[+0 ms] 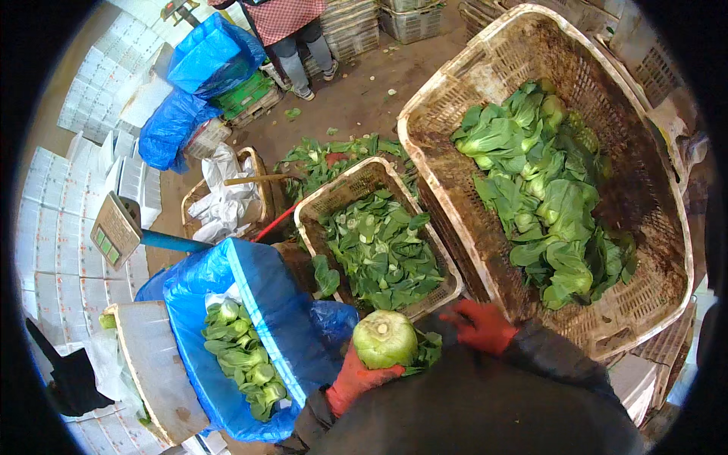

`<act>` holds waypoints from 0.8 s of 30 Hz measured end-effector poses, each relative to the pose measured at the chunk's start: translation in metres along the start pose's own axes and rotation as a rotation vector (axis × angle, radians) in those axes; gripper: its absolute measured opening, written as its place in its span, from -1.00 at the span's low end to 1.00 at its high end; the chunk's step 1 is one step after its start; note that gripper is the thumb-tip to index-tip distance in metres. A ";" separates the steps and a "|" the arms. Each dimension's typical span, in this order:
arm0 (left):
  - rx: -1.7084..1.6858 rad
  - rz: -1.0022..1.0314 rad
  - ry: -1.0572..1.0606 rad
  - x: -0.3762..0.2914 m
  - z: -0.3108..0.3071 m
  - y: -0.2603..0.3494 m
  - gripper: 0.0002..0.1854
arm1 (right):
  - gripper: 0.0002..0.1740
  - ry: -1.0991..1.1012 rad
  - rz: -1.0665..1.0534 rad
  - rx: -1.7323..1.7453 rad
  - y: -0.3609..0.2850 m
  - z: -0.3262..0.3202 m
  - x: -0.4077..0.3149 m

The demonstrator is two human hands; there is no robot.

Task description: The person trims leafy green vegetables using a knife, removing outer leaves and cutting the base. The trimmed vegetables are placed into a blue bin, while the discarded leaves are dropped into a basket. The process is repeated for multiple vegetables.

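Observation:
A head of bok choy [385,340] rests in my left hand [364,378], its pale cut base turned up towards me. That hand wears a red glove. My right hand [483,327], gloved in red too, is slightly blurred by the large crate's near edge. Its fingers look apart, with nothing visible between them. To the right, a big dirty plastic crate [449,187] holds a heap of bok choy [546,193]. A smaller crate [301,219] ahead contains loose leaves and trimmings [381,250]. At left, heads of bok choy [244,358] lie in a row inside a blue-lined box [196,364].
A scale display [116,230] on a blue post [176,240] rises behind the box. Beyond are a basket [185,207] with white bags, fallen leaves [352,149], a blue-covered box [207,54] and a standing person [290,28]. White foam boxes [51,227] line the left.

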State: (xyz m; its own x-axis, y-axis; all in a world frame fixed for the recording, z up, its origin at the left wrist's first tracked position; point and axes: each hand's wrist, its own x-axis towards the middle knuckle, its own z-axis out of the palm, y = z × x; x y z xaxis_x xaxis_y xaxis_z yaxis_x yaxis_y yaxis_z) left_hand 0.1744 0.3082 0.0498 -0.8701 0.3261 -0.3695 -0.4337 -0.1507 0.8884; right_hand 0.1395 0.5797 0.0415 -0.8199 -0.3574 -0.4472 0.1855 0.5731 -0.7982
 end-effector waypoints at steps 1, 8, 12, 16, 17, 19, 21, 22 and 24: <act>0.003 0.032 0.035 -0.006 -0.003 -0.007 0.09 | -0.64 -0.016 -0.204 -0.139 -0.012 -0.001 0.006; -0.078 -0.184 0.103 -0.046 -0.021 -0.007 -0.08 | -0.82 -0.122 -0.777 -0.542 -0.081 0.011 0.031; -0.184 -0.069 0.110 -0.056 -0.031 -0.002 -0.13 | -0.78 -0.338 -0.355 -0.779 -0.062 0.000 0.080; 0.085 0.252 0.114 -0.045 -0.048 0.003 0.03 | -0.67 -0.107 0.218 -0.264 -0.050 0.002 0.089; 0.083 0.191 0.197 -0.041 -0.050 0.005 0.07 | -0.70 -0.022 -0.146 -0.211 -0.052 0.003 0.085; -0.152 0.109 0.123 -0.035 -0.053 0.012 0.09 | -0.81 0.063 -0.600 -0.427 -0.065 0.010 0.071; -0.420 -0.068 0.084 -0.032 -0.052 0.020 0.05 | -0.79 -0.100 -0.720 -0.603 -0.080 0.007 0.065; -0.417 -0.103 0.042 -0.031 -0.050 0.023 0.04 | -0.79 -0.164 -0.566 -0.673 -0.086 0.001 0.066; 0.029 0.046 -0.047 -0.028 -0.044 0.029 0.00 | -0.81 -0.186 -0.529 -0.690 -0.096 -0.011 0.070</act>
State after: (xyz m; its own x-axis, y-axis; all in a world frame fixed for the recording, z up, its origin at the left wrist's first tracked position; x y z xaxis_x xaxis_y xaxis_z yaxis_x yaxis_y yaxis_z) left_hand 0.1761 0.2531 0.0741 -0.8766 0.3630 -0.3159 -0.3865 -0.1399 0.9116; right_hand 0.0584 0.5079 0.0913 -0.5935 -0.7809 -0.1947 -0.6096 0.5941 -0.5248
